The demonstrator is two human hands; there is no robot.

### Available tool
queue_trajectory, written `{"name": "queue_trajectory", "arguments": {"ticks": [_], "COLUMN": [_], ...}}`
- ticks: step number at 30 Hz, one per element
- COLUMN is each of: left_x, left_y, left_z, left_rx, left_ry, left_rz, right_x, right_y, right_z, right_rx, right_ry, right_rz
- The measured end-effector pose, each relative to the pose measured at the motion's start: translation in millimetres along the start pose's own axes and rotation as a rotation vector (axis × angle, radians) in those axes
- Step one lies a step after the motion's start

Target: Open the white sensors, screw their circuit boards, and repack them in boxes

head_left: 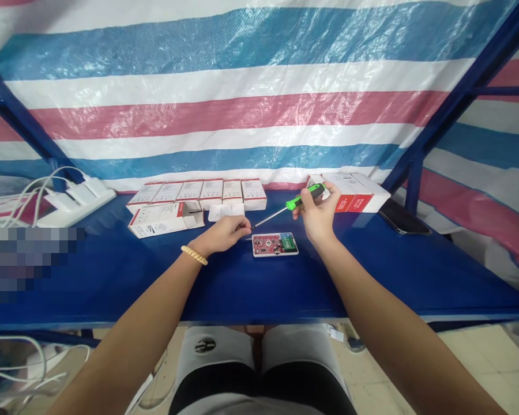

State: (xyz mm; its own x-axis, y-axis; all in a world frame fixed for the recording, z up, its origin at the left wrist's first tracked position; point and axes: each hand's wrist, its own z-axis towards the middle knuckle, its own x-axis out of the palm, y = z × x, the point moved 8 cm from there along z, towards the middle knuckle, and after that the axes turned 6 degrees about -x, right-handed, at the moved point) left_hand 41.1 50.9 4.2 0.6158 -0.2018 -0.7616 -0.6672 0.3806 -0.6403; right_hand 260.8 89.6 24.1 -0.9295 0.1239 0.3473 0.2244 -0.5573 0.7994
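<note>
In my right hand (pixel 318 216) is a screwdriver (pixel 305 196) with a green and black handle, its fingers closed round the grip. The metal shaft slants down to the left. At its tip my left hand (pixel 231 233) pinches with thumb and forefinger; whatever lies between those fingertips is too small to make out. Just below the shaft, a white-cased device (pixel 275 244) lies open on the blue table, showing a red circuit board with a green module at its right. Behind my left hand, a white plastic cover (pixel 226 211) rests by the boxes.
Several small white and red boxes (pixel 201 193) stand in a row at the back, with an opened box (pixel 166 219) before them. Larger boxes (pixel 358 196) stand at back right, beside a dark phone (pixel 403 219). A power strip (pixel 78 199) with white cables sits at left.
</note>
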Motion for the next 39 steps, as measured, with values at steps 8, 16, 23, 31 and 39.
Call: {"name": "queue_trajectory", "arguments": {"ticks": [8,16,23,31,39], "left_x": [1.0,2.2,3.5,1.1,-1.8], "left_y": [-2.1,-1.9,1.3,4.6,17.5], "left_z": [0.3,0.7,2.1,2.2,6.6], "left_rx": [0.017,-0.007,-0.003,-0.058,-0.116], "left_ry": [-0.013,0.002,0.001,-0.025,-0.065], "left_rz": [-0.005,-0.043,0.041,0.335,0.001], "right_x": [-1.7,-0.4,2.4,19.4,25.9], "right_y": [-2.5,2.8,6.2,18.5,34.0], "right_z": [1.6,0.9,0.0,-12.6,-17.3], "right_rx": [-0.028,-0.040,-0.082,-0.162,-0.196], "right_ry": [0.018,0.011,0.062,0.264,0.325], "right_rz": [-0.014,-0.018,-0.051,-0.099,-0.070]}}
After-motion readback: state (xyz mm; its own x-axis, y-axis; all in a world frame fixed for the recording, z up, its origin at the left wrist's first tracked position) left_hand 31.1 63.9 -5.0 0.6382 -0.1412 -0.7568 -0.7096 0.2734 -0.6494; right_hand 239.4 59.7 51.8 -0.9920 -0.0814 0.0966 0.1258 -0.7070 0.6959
